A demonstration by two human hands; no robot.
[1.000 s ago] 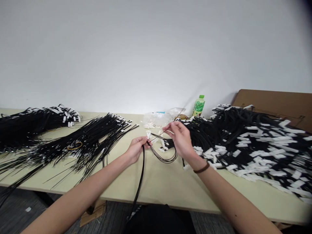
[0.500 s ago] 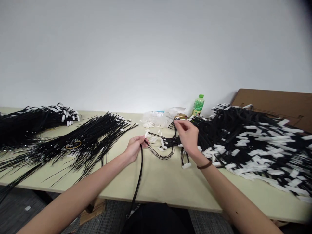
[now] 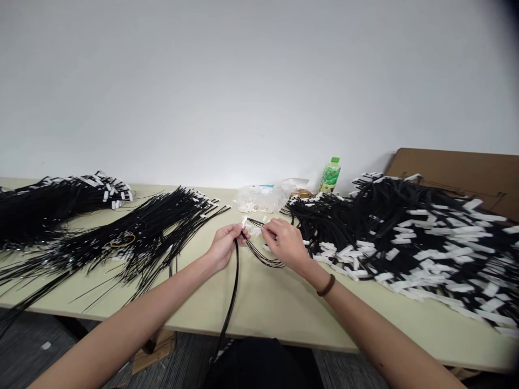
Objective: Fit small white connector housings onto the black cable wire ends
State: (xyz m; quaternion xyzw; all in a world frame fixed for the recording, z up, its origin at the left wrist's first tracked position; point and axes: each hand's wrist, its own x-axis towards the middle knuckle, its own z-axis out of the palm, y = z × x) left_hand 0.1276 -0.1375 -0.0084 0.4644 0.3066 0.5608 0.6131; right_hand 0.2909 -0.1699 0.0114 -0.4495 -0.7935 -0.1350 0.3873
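Between thumb and fingers, my left hand grips a small white connector with thin black wires leading from it. A black cable hangs from this hand over the table's front edge. My right hand is closed in a pinch just to the right, with black wires running from the connector to its fingertips. The exact wire in the pinch is too small to single out. Below, a loop of black wires sags between both hands. Loose white connectors lie behind them, partly covered.
Black wire bundles spread over the table's left side. A large heap of black cables with white connectors fills the right. At the back are a clear plastic bag, a green bottle and a brown cardboard sheet.
My right hand has moved left and down from beside the cable heap to close by the left hand, where it pinches the wires. My left hand has stayed nearly still.
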